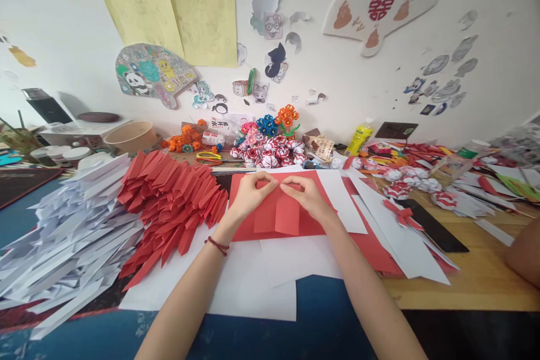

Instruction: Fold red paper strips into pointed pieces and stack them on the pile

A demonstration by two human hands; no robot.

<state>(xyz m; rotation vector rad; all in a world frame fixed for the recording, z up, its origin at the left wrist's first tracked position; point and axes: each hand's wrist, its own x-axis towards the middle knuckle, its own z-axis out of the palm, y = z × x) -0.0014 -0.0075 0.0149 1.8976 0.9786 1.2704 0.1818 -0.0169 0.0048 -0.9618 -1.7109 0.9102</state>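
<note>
A small red paper (287, 218) with a crease down its middle hangs between my hands, its lower part spread like an open booklet. My left hand (252, 194) pinches it near the top left, thumb and fingertips together. Opposite, my right hand (309, 197) pinches the top right, its fingertips almost meeting the left ones. The paper's upper edge is partly hidden by my fingers. Beneath lies a larger red sheet (240, 230) on white sheets (253, 287). Left of my hands are a pile of folded red paper strips (172, 197) and a pile of folded white strips (84, 230).
Red-and-white paper balls (274, 152) and paper flowers (287, 115) stand along the wall. Yellow-handled scissors (208, 156) lie at the back. White paper sheets (400, 230) and a black flat piece (439, 228) are to the right. Another person's arm (525, 253) shows at the right edge.
</note>
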